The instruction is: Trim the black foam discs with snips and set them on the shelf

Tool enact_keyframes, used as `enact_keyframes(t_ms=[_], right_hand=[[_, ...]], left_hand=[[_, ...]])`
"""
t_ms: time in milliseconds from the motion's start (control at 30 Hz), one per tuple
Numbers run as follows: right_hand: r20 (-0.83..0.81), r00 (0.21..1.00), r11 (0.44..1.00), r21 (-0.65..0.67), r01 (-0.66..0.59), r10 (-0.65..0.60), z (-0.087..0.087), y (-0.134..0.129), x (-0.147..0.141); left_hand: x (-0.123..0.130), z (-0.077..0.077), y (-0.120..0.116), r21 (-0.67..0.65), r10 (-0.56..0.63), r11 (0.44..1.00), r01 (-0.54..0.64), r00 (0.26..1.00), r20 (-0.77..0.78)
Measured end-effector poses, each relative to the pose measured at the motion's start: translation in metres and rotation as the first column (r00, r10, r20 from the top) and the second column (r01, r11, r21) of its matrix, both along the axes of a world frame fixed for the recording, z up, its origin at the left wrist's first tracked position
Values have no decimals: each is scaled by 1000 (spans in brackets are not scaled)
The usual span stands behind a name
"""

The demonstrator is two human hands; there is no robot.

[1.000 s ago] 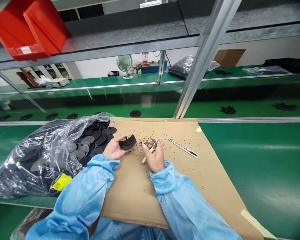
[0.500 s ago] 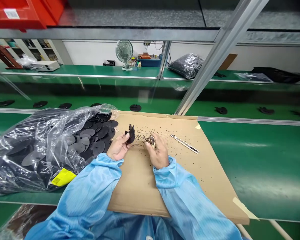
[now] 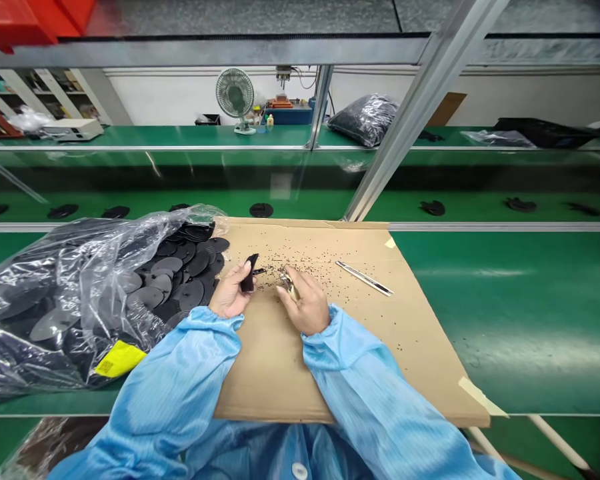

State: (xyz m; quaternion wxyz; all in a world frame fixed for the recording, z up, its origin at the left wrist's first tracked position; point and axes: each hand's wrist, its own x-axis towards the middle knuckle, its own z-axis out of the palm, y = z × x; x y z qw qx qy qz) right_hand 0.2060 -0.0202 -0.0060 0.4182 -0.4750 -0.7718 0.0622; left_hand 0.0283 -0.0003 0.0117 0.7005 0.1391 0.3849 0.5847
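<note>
My left hand point(image 3: 232, 291) grips a black plastic part point(image 3: 249, 273) between thumb and fingers. The part is turned on edge, and a short prong on it points toward my right hand. My right hand point(image 3: 305, 300) is closed around a pair of small nippers point(image 3: 289, 283); a silvery head and a bit of pale handle show, and the palm hides the rest. A small gap separates the tool from the black part. Beneath both hands lies a cardboard sheet point(image 3: 275, 373), sprinkled with tiny black bits point(image 3: 320, 270).
At left, a clear plastic bag point(image 3: 80, 280) spills flat black discs point(image 3: 187, 293). A slim utility knife point(image 3: 364, 278) lies on the cardboard to the right. Black parts point(image 3: 261, 210) sit spaced along the green belt behind. A slanted metal post point(image 3: 405, 120) rises beyond the cardboard.
My left hand has turned the black part so its prong now points right instead of up. My right hand has brought the nippers closer to it. The whole view has shifted slightly.
</note>
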Motion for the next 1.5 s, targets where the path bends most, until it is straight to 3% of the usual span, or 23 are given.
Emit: enact_keyframes(t_ms=[200,600,1067,1367,1500], right_hand=[[107,994,1000,20,-6,4,0,-3,-1],[107,993,999,13,-50,48,-1,-3,0],[310,951,1000,-21,18,-11,-2,-4,1],[101,995,996,-80,29,-21,-4,-3,-1],[50,999,996,-83,23,-19,-2,-3,0]], left_hand=[[1,-1,-3,14,-81,997,82,994,-68],[3,2,-5,35,-92,995,97,989,-113],[5,1,-7,43,-85,995,86,996,-28],[4,1,-6,151,-2,988,17,995,-100],[-1,-6,-1,121,29,992,-22,998,-61]])
